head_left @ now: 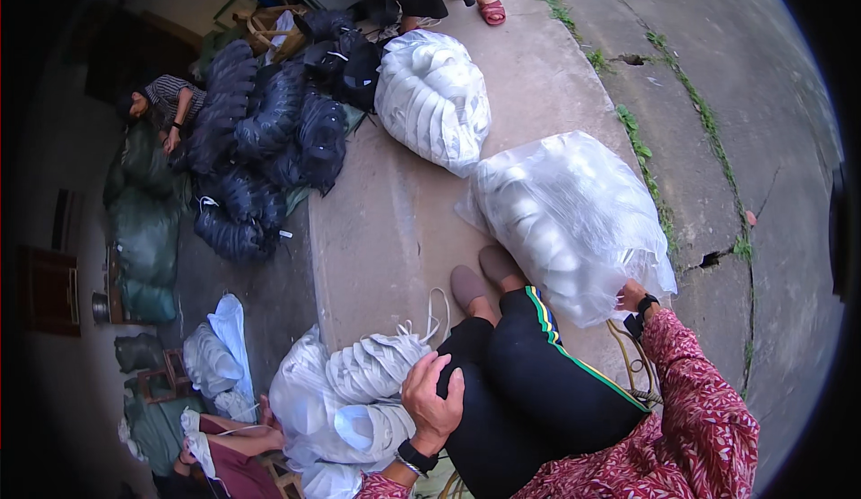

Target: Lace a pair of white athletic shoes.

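The left hand lay loosely spread by a knee. The right hand, grip unclear, touched a bag along the walkway's weedy edge.

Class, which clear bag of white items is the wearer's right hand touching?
The rightmost clear bag: the right hand touches its lower edge, while the upper bag and lower-left bag lie farther off.

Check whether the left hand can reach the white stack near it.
Probably yes: the left hand is by the knee, seemingly empty, and the white stack lies close by with nothing visible between them.
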Demonstrator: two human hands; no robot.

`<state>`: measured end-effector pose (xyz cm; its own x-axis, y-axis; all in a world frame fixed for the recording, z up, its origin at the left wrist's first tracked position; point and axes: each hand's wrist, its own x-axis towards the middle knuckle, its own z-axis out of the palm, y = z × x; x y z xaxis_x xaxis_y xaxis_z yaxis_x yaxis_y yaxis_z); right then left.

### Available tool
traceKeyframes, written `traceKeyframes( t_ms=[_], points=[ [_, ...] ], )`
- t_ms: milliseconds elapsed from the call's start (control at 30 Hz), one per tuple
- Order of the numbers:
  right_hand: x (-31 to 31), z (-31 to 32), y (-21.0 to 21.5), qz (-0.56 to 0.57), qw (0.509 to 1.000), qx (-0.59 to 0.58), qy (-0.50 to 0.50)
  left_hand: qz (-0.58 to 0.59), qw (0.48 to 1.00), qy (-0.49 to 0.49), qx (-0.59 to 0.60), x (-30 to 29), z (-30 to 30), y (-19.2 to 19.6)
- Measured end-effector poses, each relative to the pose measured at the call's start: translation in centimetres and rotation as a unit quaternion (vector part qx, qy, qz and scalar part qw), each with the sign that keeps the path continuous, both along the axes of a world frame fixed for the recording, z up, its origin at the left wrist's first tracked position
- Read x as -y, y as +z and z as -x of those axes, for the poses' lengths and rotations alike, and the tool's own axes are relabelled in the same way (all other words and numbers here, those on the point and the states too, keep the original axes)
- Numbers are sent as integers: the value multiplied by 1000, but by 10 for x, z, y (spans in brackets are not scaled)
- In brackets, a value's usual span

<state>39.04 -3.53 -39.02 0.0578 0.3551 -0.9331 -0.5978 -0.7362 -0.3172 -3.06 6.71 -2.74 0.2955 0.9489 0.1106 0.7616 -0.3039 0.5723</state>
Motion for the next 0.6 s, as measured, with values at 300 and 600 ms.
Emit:
traceKeyframes(
  t_ms=[300, 600],
  points=[
    [-2, -3, 33, -58, 990, 40, -120, -21, 1000, -4, 11, -3, -6, 4],
    [51, -22, 168, -23, 994, 100, 31, -61, 997, 3, 41, 9, -3, -7]
  ],
)
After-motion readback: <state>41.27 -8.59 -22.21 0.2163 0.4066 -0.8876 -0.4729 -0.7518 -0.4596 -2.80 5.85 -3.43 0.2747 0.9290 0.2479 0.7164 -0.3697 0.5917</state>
